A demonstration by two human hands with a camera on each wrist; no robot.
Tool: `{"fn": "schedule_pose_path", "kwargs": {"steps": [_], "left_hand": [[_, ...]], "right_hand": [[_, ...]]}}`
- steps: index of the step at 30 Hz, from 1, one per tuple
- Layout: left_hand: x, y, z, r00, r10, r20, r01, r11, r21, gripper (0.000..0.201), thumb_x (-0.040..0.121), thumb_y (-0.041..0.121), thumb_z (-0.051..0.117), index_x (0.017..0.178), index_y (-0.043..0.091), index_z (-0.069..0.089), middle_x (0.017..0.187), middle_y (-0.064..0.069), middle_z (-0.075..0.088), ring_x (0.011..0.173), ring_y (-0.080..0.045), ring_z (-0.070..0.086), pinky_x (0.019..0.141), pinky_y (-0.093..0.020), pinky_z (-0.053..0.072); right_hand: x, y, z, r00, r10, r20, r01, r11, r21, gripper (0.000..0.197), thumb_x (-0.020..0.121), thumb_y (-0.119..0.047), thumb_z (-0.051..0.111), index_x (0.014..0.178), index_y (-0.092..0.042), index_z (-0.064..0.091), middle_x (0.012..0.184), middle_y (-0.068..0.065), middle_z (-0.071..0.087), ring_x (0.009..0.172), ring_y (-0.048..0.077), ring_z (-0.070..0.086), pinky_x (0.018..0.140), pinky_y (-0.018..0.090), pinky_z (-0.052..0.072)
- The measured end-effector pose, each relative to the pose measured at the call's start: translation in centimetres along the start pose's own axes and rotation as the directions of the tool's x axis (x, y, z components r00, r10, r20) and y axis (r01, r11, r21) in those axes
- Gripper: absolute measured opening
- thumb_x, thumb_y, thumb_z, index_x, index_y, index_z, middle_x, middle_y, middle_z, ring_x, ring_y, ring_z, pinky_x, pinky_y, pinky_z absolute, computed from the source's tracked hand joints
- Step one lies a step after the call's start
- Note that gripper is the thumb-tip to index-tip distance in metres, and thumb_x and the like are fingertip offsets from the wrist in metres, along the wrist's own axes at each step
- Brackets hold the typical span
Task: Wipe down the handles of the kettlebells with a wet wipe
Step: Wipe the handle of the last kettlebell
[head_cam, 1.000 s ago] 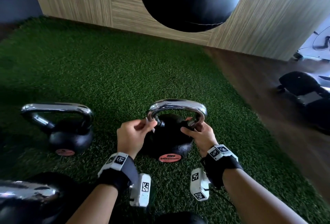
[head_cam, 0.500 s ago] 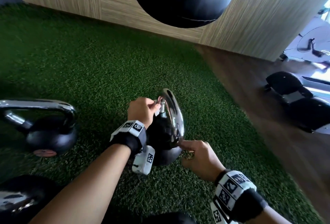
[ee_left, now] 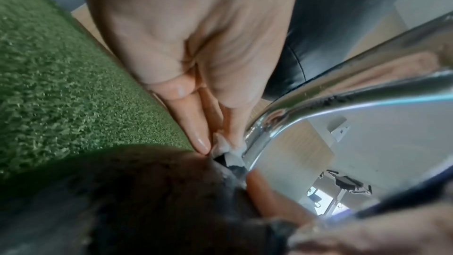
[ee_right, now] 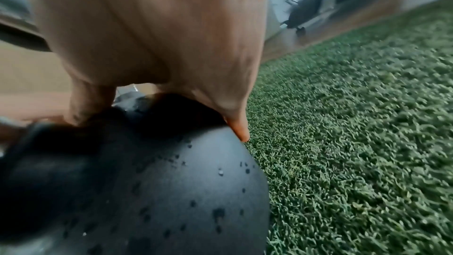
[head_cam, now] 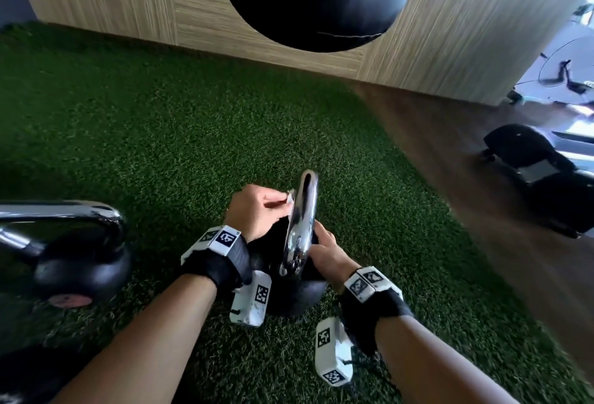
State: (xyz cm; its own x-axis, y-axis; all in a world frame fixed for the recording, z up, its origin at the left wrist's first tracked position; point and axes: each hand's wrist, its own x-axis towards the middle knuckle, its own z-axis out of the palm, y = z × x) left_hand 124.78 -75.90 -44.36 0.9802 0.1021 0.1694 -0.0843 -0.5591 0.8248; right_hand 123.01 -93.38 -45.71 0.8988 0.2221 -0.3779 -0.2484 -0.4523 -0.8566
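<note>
A black kettlebell (head_cam: 299, 294) stands on green turf, its chrome handle (head_cam: 302, 220) turned edge-on to me. My left hand (head_cam: 257, 210) pinches a small white wet wipe (head_cam: 291, 201) against the handle's left side. In the left wrist view the wipe (ee_left: 225, 146) sits between fingertips and thumb at the bend of the handle (ee_left: 343, 94). My right hand (head_cam: 324, 249) holds the ball's right side. The right wrist view shows its thumb and fingertips (ee_right: 241, 133) arched onto the droplet-speckled black ball (ee_right: 171, 191).
A second kettlebell (head_cam: 80, 262) with a chrome handle stands at the left, and a third (head_cam: 19, 371) lies in the bottom left corner. A black punching bag (head_cam: 321, 1) hangs ahead before a wooden wall. Wooden floor and black gym equipment (head_cam: 530, 162) lie to the right.
The kettlebell has been turned from handle broadside to edge-on. My right hand rose from near the base to the ball's right side. The left hand kept the wipe on the handle.
</note>
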Motion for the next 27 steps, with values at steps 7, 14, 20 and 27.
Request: {"fn": "schedule_pose_path", "kwargs": {"steps": [7,14,20,27], "left_hand": [[0.9,2.3,-0.8,0.996,0.047,-0.078,-0.063,0.971,-0.229,0.021,0.090,0.029,0.077,0.109,0.020,0.079,0.108,0.003,0.079,0.086,-0.013,0.077,0.070,-0.031,0.063],[1.5,3.2,-2.1,0.998,0.046,0.039,-0.036,0.972,-0.232,0.030,0.089,0.032,0.078,0.116,0.020,0.077,0.113,0.004,0.077,0.095,-0.009,0.076,0.085,-0.036,0.063],[-1.3,4.0,-4.7,0.981,0.164,0.105,-0.136,0.961,-0.239,0.031,0.085,0.018,0.078,0.114,0.029,0.076,0.113,0.013,0.076,0.098,0.000,0.072,0.090,-0.031,0.061],[-2.7,5.5,-6.2,0.972,0.202,0.117,-0.185,0.972,-0.145,0.031,0.087,0.021,0.076,0.109,0.043,0.074,0.114,0.026,0.072,0.096,-0.004,0.074,0.086,-0.035,0.062]], "right_hand": [[0.2,0.7,0.0,0.999,0.017,-0.028,-0.016,0.999,0.042,0.101,0.053,-0.048,0.063,0.151,-0.037,0.039,0.152,0.001,0.028,0.115,0.014,0.034,0.095,0.028,0.033],[0.4,1.1,0.2,0.997,0.002,-0.072,0.004,0.997,0.079,0.111,0.041,-0.056,0.064,0.148,-0.036,0.045,0.146,-0.001,0.032,0.120,0.013,0.037,0.105,0.030,0.035],[1.4,2.1,0.5,0.994,-0.003,-0.112,0.015,0.994,0.107,0.101,0.042,-0.055,0.068,0.140,-0.036,0.055,0.144,0.003,0.040,0.129,0.023,0.048,0.113,0.048,0.043],[3.1,3.7,0.8,0.994,-0.026,-0.103,0.038,0.993,0.112,0.089,0.053,-0.052,0.076,0.137,-0.034,0.056,0.142,0.015,0.052,0.130,0.035,0.053,0.109,0.055,0.045]]}}
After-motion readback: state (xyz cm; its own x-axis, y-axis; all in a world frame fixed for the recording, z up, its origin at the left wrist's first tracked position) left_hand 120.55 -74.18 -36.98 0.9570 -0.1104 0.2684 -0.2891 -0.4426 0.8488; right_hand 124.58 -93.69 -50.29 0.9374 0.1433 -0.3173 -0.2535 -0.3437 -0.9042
